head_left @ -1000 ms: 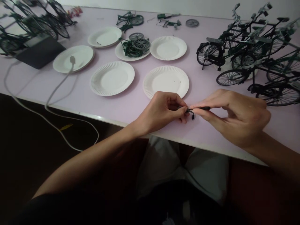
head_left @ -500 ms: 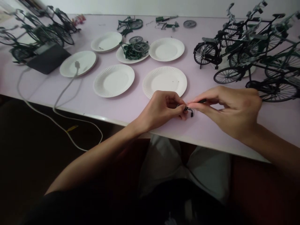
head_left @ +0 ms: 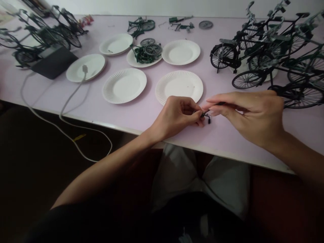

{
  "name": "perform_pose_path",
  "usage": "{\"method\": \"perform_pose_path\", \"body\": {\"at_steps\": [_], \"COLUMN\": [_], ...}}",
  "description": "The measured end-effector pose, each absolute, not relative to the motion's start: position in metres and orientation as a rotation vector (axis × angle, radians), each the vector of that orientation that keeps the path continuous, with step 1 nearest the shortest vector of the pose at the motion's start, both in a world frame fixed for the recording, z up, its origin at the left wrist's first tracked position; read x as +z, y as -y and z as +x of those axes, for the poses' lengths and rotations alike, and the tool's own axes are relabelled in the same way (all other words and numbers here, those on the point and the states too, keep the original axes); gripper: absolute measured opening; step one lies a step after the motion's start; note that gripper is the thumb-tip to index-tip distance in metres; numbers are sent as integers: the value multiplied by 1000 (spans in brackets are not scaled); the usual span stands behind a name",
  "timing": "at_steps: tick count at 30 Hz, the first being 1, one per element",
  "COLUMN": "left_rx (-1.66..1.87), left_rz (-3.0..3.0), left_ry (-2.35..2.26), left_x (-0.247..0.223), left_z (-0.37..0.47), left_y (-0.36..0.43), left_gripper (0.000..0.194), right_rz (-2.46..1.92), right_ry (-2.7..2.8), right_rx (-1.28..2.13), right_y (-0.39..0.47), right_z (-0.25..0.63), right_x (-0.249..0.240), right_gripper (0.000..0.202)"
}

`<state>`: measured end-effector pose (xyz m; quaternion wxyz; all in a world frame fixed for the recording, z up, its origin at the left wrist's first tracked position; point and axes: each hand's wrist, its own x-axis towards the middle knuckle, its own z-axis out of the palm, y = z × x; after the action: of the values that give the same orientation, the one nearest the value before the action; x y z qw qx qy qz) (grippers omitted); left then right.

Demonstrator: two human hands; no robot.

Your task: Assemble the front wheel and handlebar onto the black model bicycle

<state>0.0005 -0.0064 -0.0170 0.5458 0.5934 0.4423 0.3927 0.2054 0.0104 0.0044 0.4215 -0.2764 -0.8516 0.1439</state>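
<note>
Near the table's front edge, my left hand (head_left: pixel 178 114) pinches a small metal handlebar part (head_left: pixel 208 117) with a black grip at its end. My right hand (head_left: pixel 250 116) holds a thin dark tool (head_left: pixel 219 103) between thumb and fingers, its tip at the part by my left fingertips. Just beyond my left hand lies a white paper plate (head_left: pixel 179 86) with two tiny dark pieces on it. Much of the small part is hidden by my left fingers.
Several model bicycles (head_left: pixel 224 55) stand at the right, more (head_left: pixel 25 55) at the left by a dark box (head_left: pixel 54 62). Beyond are other paper plates (head_left: pixel 124 86), one holding wheels and green parts (head_left: pixel 148 52). A white cable (head_left: pixel 68 98) hangs over the front edge.
The right fingers have drawn slightly back from the left fingertips, and more of the dark tool shows between the hands. The left hand keeps its pinch. The whole view has shifted slightly.
</note>
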Motion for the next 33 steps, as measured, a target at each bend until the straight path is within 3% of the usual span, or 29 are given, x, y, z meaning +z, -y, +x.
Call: {"method": "perform_pose_path", "body": {"at_steps": [5, 10, 14, 16, 20, 24, 29, 33], "left_rx": [928, 919, 948, 944, 936, 915, 913, 919], "left_rz": [1404, 1417, 1422, 1415, 1456, 1437, 1436, 1443], "left_ry": [-1054, -1042, -1016, -1027, -1084, -1117, -1081, -1062], "left_x": [-16, -15, -18, -19, -16, -11, -11, -15], "left_z": [1, 2, 2, 2, 4, 5, 4, 2], "left_y": [6, 6, 7, 7, 8, 9, 9, 8], "left_gripper": [6, 6, 5, 7, 7, 5, 6, 7], "right_rz": [-794, -690, -631, -672, -736, -729, -607, -670], "right_ry": [2035, 2078, 2162, 2141, 2051, 2000, 2121, 2206], "right_rx": [347, 145, 287, 358, 304, 249, 240, 429], "right_y": [-13, -16, -14, -12, -9, -10, -15, -12], "right_z": [201, 202, 203, 203, 201, 199, 204, 208], "right_x": [1, -8, -8, -4, 0, -5, -10, -1], "right_gripper": [3, 26, 36, 31, 3, 2, 34, 40]}}
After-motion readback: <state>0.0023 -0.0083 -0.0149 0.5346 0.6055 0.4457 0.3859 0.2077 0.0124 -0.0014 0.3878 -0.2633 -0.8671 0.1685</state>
